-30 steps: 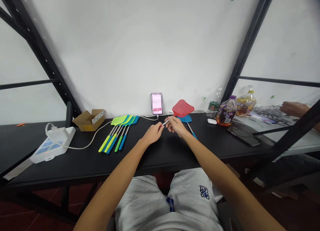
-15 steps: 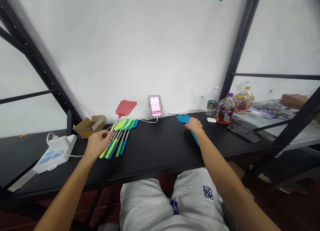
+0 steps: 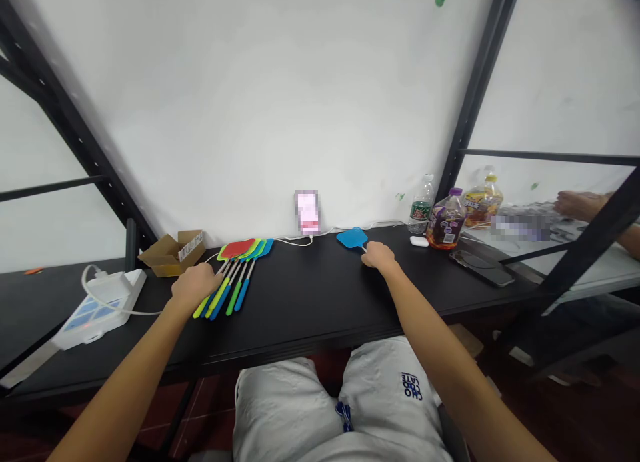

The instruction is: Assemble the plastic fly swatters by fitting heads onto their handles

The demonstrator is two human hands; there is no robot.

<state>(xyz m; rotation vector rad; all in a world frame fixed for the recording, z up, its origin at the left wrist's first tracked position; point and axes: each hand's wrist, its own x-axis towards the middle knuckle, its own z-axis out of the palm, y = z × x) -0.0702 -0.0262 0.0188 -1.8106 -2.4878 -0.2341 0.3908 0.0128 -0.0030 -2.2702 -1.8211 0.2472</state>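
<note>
So the left hand (image 3: 196,287) is curled down over the handle of the red swatter (image 3: 237,249), which lies on top of the fanned pile of swatters (image 3: 240,275), heads toward the wall, handles back toward the person. The right hand (image 3: 379,255) is well off to the right, fingers closed on the lone blue swatter (image 3: 351,238) just below its head (handle hidden under the hand).

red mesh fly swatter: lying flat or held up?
Lying flat. The red mesh fly swatter rests on the fanned green and blue swatters, left hand over its handle.
</note>
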